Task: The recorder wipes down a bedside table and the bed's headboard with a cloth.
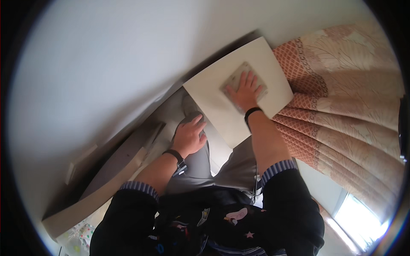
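My right hand lies flat with fingers spread on a folded greyish cloth. Beneath the cloth is the pale cream top of a small cabinet or table, set at an angle against the wall. My left hand rests on my left knee, fingers extended and holding nothing. A dark band circles my right wrist, and a dark watch is on the left one.
Patterned orange and beige curtains hang close along the right side of the cream top. A white wall runs behind it. At the left stands a curved wooden panel, perhaps a bed's end. A bright window shows at lower right.
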The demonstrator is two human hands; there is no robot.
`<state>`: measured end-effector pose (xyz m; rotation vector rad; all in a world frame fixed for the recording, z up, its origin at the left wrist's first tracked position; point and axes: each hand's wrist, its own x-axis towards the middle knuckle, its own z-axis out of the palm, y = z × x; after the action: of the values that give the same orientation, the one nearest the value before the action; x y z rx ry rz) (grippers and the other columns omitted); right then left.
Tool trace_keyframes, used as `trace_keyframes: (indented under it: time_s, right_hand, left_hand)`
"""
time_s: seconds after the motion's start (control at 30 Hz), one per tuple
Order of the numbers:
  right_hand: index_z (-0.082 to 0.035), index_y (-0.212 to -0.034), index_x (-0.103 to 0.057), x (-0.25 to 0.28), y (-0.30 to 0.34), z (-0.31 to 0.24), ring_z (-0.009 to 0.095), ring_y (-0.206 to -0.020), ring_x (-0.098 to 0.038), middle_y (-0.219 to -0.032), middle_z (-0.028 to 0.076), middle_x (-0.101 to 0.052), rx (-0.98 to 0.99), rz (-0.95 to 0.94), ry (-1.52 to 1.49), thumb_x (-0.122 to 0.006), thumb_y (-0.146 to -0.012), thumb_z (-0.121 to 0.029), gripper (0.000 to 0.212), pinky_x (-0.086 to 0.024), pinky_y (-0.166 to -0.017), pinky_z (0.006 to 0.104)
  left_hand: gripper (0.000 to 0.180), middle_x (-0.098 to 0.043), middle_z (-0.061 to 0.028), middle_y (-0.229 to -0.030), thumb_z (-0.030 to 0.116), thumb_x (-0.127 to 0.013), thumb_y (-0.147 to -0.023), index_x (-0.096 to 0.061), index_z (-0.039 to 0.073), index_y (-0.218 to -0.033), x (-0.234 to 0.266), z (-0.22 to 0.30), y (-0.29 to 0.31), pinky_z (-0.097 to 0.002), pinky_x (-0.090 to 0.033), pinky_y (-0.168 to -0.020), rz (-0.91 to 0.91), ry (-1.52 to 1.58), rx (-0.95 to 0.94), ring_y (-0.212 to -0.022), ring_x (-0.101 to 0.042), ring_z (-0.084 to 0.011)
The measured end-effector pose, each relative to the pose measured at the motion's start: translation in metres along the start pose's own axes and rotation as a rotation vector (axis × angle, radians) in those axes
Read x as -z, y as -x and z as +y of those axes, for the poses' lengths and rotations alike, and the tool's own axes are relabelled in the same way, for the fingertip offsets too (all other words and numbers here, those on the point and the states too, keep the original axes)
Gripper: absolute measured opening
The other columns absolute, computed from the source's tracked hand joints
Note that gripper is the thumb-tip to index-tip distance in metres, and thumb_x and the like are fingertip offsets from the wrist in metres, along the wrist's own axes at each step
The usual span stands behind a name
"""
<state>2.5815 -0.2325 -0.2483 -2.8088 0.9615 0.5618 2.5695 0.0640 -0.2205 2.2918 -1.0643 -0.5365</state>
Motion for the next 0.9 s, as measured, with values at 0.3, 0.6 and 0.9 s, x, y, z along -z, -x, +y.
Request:
trace_keyframes:
  time_s: [0.3, 0.6, 0.9]
  right_hand:
    - [-0.003, -0.165, -0.010, 0.009, -0.031, -0.098, 0.045, -0.158, 0.003, -0.172, 0.023, -0.004, -0.179, 0.083, -0.206, -0.036, -0.097, -0.073, 0.101, -0.002, -0.119, 0.0720]
    - [-0.018, -0.165, -0.024, -0.033, 0.064, -0.105, 0.034, -0.159, -0.009, -0.173, 0.008, -0.017, 0.203, 0.123, -0.055, -0.043, -0.101, -0.061, 0.079, -0.007, -0.123, 0.0683]
    - [-0.021, -0.164, -0.028, -0.076, 0.199, -0.005, 0.033, -0.159, -0.014, -0.172, 0.008, -0.019, 0.165, 0.063, -0.095, -0.055, -0.100, -0.049, 0.075, -0.012, -0.124, 0.0651]
  left_hand:
    - [0.036, -0.064, -0.0096, -0.132, 0.019, -0.070, -0.082, -0.070, 0.009, -0.117, 0.003, -0.004, -0.003, -0.0468, -0.051, -0.088, 0.011, 0.002, 0.030, -0.111, -0.067, -0.0286]
    - [0.031, -0.067, -0.0078, -0.129, 0.022, -0.069, -0.080, -0.073, 0.013, -0.110, 0.009, 0.005, 0.009, -0.0463, -0.053, -0.088, 0.062, -0.033, 0.024, -0.107, -0.068, -0.0293]
    - [0.029, -0.066, -0.0073, -0.131, 0.024, -0.064, -0.083, -0.076, 0.012, -0.106, 0.003, 0.013, 0.023, -0.0496, -0.052, -0.089, 0.054, -0.096, 0.041, -0.106, -0.068, -0.0305]
